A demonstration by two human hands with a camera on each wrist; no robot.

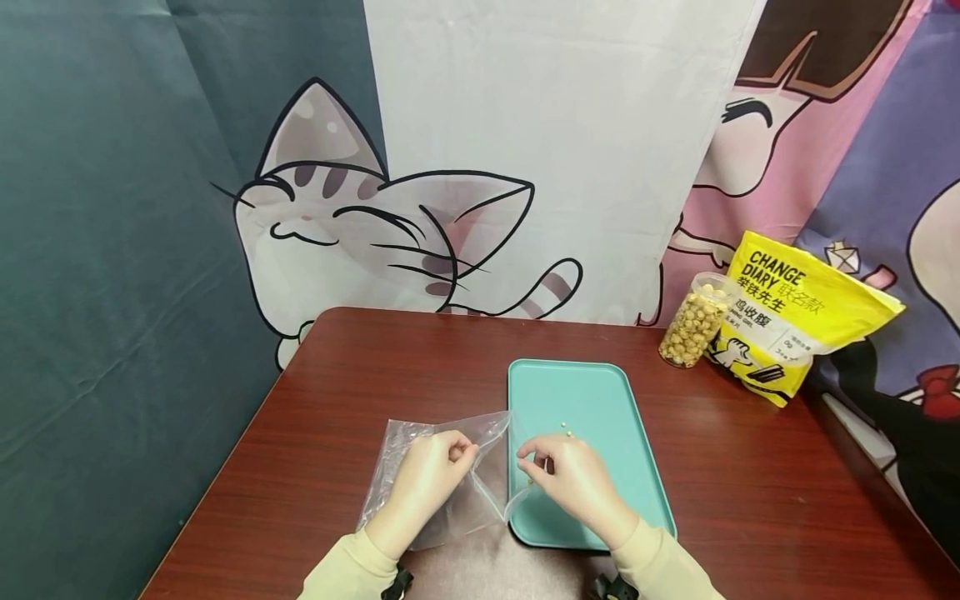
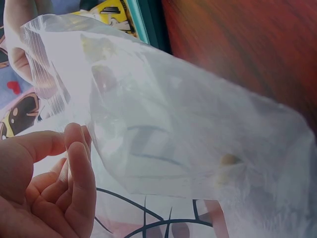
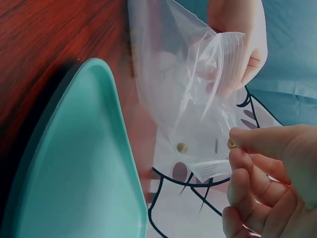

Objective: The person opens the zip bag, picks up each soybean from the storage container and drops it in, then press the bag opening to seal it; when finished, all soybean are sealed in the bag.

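A clear zip-lock bag [image 1: 468,512] stands partly raised left of the teal tray [image 1: 585,392]. My left hand [image 1: 431,471] pinches the bag's mouth edge between thumb and fingers. Over the tray, close to the bag's opening, is my right hand [image 1: 577,475]. Between its thumb and index finger it pinches a small golden puffed piece [image 3: 231,144], mostly covered by the fingertips. Another such piece [image 3: 182,148] shows through the bag's plastic in the right wrist view. A few small yellow pieces [image 1: 569,434] lie on the tray, beyond the right hand.
At the table's back right stands a clear jar [image 1: 693,325] filled with yellow puffed pieces. A yellow printed snack bag [image 1: 795,308] leans beside it. Behind the brown table [image 1: 360,367] hangs a cartoon-printed cloth [image 1: 585,150].
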